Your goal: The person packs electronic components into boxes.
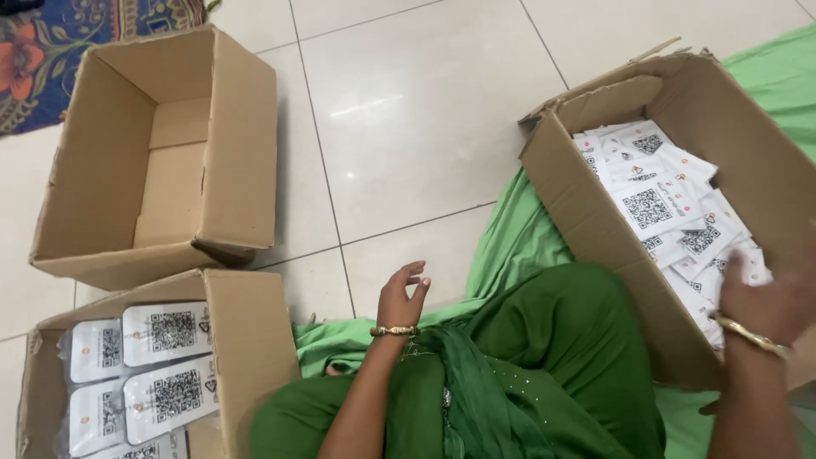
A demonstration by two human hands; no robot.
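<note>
**Sorting white packets between boxes on the floor**

I sit on the tiled floor point(408, 110) with my green dress point(544, 365) spread over my lap. My left hand point(402, 296) hovers just above my knee, fingers loosely curled and holding nothing. My right hand point(769, 302) reaches over the near rim of the cardboard box on my right point(595, 221); its fingers are spread and rest among the loose white packets point(659, 204) inside, though I cannot tell whether it has closed on one.

At my left knee, near the bottom left of the view, stands a second cardboard box point(255, 340). In it lie clear-wrapped bundles of white cards point(166, 365), stacked flat and side by side in tidy rows, each with a square black code pattern.

Farther off on the left, beyond that box, a third cardboard box point(238, 136) lies tipped open, and I see only its bare inner walls and flaps. Past it, at the far left corner of the floor, shows the edge of a patterned rug point(51, 51).

As I judge it, the work is partway: some bundles are packed on my left, while a jumbled heap remains on my right.
</note>
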